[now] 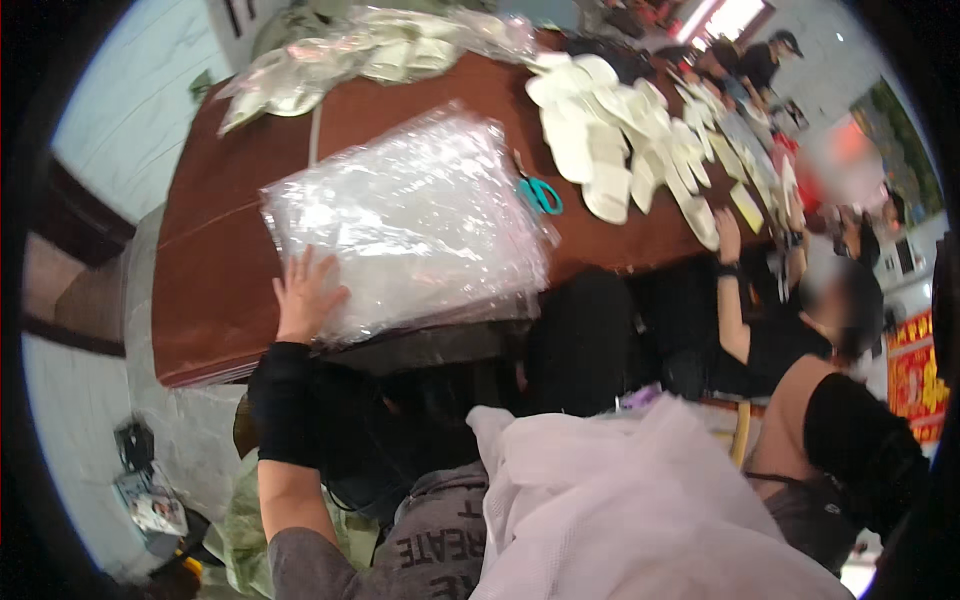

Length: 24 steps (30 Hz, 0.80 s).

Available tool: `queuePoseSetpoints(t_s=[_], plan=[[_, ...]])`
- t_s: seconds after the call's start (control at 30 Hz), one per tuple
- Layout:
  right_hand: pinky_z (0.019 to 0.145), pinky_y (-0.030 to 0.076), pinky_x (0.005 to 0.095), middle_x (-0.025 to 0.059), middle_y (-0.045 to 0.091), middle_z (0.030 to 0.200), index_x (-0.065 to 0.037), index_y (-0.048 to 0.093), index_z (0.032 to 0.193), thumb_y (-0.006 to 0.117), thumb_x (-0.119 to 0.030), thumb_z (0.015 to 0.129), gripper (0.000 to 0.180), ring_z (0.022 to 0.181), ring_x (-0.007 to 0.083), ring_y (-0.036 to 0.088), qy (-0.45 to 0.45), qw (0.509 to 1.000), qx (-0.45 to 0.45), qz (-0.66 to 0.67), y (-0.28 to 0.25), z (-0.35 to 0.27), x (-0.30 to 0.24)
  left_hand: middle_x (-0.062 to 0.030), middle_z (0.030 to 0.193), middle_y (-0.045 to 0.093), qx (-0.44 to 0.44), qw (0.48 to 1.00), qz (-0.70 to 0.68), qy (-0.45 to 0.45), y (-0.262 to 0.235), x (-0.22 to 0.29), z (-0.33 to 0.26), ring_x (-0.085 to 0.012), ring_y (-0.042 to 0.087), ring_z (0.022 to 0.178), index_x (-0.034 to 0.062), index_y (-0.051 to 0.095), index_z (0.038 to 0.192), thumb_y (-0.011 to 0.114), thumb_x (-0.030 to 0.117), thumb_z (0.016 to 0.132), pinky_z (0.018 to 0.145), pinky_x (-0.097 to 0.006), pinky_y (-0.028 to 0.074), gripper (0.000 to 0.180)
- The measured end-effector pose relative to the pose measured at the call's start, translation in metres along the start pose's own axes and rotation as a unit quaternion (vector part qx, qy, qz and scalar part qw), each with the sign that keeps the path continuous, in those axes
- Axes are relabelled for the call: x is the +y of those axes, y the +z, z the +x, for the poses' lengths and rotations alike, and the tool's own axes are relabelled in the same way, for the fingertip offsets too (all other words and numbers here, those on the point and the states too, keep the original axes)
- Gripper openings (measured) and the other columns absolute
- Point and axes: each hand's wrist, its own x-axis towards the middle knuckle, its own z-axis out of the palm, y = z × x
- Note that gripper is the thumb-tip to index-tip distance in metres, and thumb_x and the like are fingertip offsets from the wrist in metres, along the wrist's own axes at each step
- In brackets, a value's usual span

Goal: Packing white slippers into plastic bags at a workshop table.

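Observation:
My left hand (308,295) lies with its fingers spread on the near left corner of a stack of clear plastic bags (410,225). The shiny stack slants across the brown tabletop (215,260), its near edge hanging slightly over the table's edge. A black sleeve covers my left forearm. Just right of the bags lie scissors with teal handles (540,196). My right hand does not show in the picture. Pale cloth (640,500) covers the lower middle, beside my grey shirt.
Loose white slippers (605,165) are heaped on the right half of the table. More slippers in clear bags (400,50) line its far edge. To the right, a seated co-worker's hand (728,236) is near the slippers. Other people are farther back.

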Motion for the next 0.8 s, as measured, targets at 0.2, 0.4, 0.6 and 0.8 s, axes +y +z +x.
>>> queuePoseSetpoints(t_s=[0.2, 0.4, 0.6, 0.8], plan=[[0.099, 0.045, 0.0399, 0.0181, 0.044, 0.142, -0.009, 0.041, 0.143, 0.046, -0.031, 0.095, 0.053, 0.126, 0.0308, 0.049, 0.036, 0.996, -0.087, -0.006, 0.03, 0.039, 0.024, -0.0087, 0.154, 0.029, 0.017, 0.998, -0.061, 0.026, 0.008, 0.01, -0.003, -0.0384, 0.021, 0.143, 0.0248, 0.051, 0.135, 0.07, 0.041, 0.081, 0.109, -0.068, 0.017, 0.059], [0.099, 0.045, 0.0392, 0.0179, 0.045, 0.142, -0.008, 0.041, 0.143, 0.049, -0.028, 0.095, 0.052, 0.126, 0.0311, 0.049, 0.059, 0.994, -0.033, -0.09, 0.017, 0.043, 0.015, -0.0073, 0.153, 0.033, 0.052, 0.997, -0.059, 0.022, 0.001, 0.01, 0.015, -0.038, 0.023, 0.142, 0.0259, 0.056, 0.131, 0.068, 0.042, 0.083, 0.108, -0.069, 0.018, 0.053], [0.099, 0.045, 0.0384, 0.0177, 0.045, 0.142, -0.007, 0.042, 0.142, 0.052, -0.024, 0.094, 0.052, 0.126, 0.0314, 0.049, 0.025, 0.984, -0.016, -0.177, 0.039, 0.076, -0.004, -0.0064, 0.155, 0.027, 0.041, 0.997, -0.067, -0.026, 0.005, 0.012, 0.012, -0.0379, 0.019, 0.144, 0.0267, 0.051, 0.136, 0.069, 0.042, 0.081, 0.106, -0.072, 0.016, 0.06], [0.113, 0.019, 0.0546, 0.0151, 0.02, 0.157, -0.023, 0.028, 0.151, 0.056, -0.038, 0.093, 0.066, 0.143, 0.0385, 0.021, -0.16, 0.833, -0.134, -0.513, 0.078, 0.155, 0.156, -0.0062, 0.158, 0.019, 0.127, 0.992, -0.004, -0.015, 0.005, 0.039, 0.007, -0.0369, 0.012, 0.146, 0.0298, 0.04, 0.144, 0.063, 0.044, 0.086, 0.107, -0.073, 0.014, 0.065]])
